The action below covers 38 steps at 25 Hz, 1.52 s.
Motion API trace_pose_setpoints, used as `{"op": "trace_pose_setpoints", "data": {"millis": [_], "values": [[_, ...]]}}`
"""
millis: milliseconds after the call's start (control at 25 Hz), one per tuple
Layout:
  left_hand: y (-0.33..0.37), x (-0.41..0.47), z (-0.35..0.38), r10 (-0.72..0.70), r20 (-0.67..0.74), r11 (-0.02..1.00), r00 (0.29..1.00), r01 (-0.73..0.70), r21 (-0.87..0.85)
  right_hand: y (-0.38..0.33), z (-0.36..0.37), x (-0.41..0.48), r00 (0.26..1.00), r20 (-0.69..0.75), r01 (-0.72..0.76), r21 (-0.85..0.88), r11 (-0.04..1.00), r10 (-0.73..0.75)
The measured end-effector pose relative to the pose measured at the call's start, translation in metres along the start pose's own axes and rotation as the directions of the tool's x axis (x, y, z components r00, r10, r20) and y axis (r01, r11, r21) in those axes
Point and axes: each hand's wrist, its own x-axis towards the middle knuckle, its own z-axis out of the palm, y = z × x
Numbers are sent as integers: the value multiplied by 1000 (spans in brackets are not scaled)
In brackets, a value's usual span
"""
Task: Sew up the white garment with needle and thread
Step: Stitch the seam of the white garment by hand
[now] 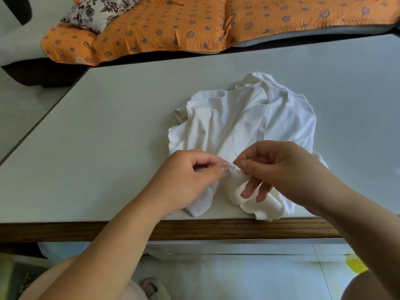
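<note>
Garment (244,118): lies crumpled on the tabletop (108,137), its near part bunched at the front edge, close enough to stitch.
Left hand (190,178): thumb and forefinger pinch a fold, lifting it taut.
Right hand (279,167): fingertips pinch the needle (236,156) just beside that fold, other fingers loose (thread too fine to trace).
Around: orange sofa cover (194,24) well behind; nothing seems in the way.

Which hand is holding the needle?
The right hand: it pinches the thin needle between thumb and finger, while the left hand only grips the white garment.
</note>
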Motion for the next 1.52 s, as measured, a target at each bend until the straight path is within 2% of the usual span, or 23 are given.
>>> {"op": "trace_pose_setpoints", "data": {"millis": [400,760,1160,1520], "values": [[2,-2,-7,28,-4,999,1000,-28,45,-3,-1,-3,999,26,-26,-109,994,29],[3,-2,-8,31,-8,998,999,-30,60,-4,1,-5,999,54,11,-166,986,-2],[3,-1,-10,-10,25,1000,1000,10,12,0,2,-4,997,66,37,-115,993,-30],[-1,2,-10,-71,67,989,995,79,-128,5,7,0,997,63,38,65,997,-42]]}}
